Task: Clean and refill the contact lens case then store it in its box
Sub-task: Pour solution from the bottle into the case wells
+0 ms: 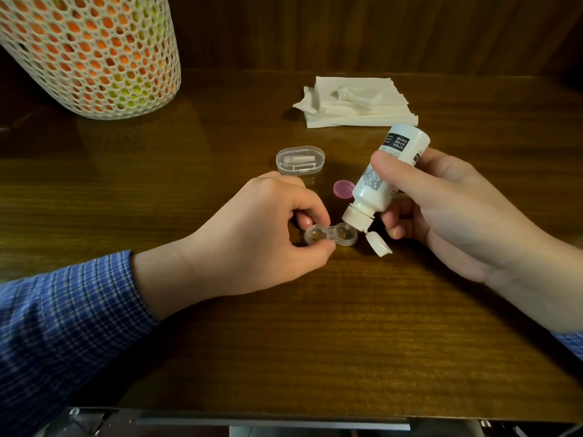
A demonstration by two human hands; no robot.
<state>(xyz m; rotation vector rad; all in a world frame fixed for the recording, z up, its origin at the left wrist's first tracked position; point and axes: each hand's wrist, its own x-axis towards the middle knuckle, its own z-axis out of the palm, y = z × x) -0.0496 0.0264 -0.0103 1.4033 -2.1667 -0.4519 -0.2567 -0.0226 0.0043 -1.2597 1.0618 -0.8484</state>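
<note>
On the desk [315, 342], nearest us: we see dark wood grain, and a blue checked sleeve [63, 310] covering our left forearm.
Left hand [252, 234]: we pinch the left end of the contact lens case [329, 235] between curled fingers and thumb, holding it on the desk.
Contact lens case: clear, two round wells side by side, both uncapped; it lies flat between our two hands.
Right hand [441, 197]: our fingers and thumb wrap around the solution bottle [386, 175], gripping it.
Solution bottle: white with a dark label, tilted nozzle-down; its tip sits right over the case's right well, and we cannot tell whether it touches.
Flip cap [378, 244]: white, hanging open from the bottle neck, just right of the case.
Pink cap [344, 189]: lying on the desk just behind the case, partly hidden by the bottle.
Storage box [299, 159]: clear, oval, with a small white piece inside, resting beyond our left hand.
Tissues [356, 100]: a white folded stack, rumpled on top, farther back.
Mesh basket [91, 52]: white, at far left, orange and yellow-green showing through the holes.
</note>
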